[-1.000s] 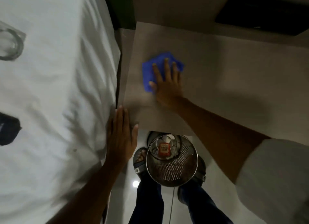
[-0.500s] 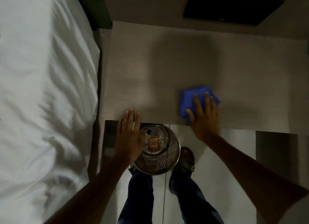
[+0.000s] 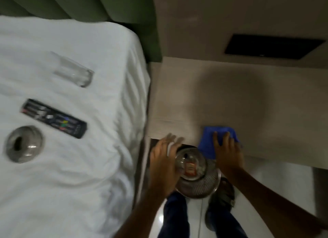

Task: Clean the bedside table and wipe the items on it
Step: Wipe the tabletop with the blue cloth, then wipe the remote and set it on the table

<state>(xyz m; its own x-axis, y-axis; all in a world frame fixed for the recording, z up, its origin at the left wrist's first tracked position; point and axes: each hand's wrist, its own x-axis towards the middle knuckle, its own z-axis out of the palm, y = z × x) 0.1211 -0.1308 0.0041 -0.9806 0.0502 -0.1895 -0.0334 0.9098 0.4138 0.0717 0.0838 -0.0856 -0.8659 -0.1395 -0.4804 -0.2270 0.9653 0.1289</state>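
Observation:
The bedside table [image 3: 221, 102] is a pale wood-grain top beside the bed. My right hand [image 3: 226, 152] presses a blue cloth [image 3: 215, 138] at the table's front edge, and part of the cloth hangs over it. My left hand [image 3: 164, 159] is flat with fingers apart, holding nothing, at the front left corner, above the rim of a metal bin [image 3: 198, 186]. On the white bed [image 3: 74, 166] lie a clear glass [image 3: 73, 72] on its side, a black remote [image 3: 55, 120] and a round metal ashtray [image 3: 24, 143].
The perforated metal bin stands on the floor under the table's front edge, with a small orange packet [image 3: 190, 169] inside. My legs and a sandal [image 3: 223, 193] are just behind it. A green headboard [image 3: 124, 5] and a dark wall panel [image 3: 271, 46] lie beyond.
My right hand has dragged the blue cloth from the table's middle to its front edge, over the bin. My left hand has moved from the bed's edge to the corner. The view swung left, showing the bed's items.

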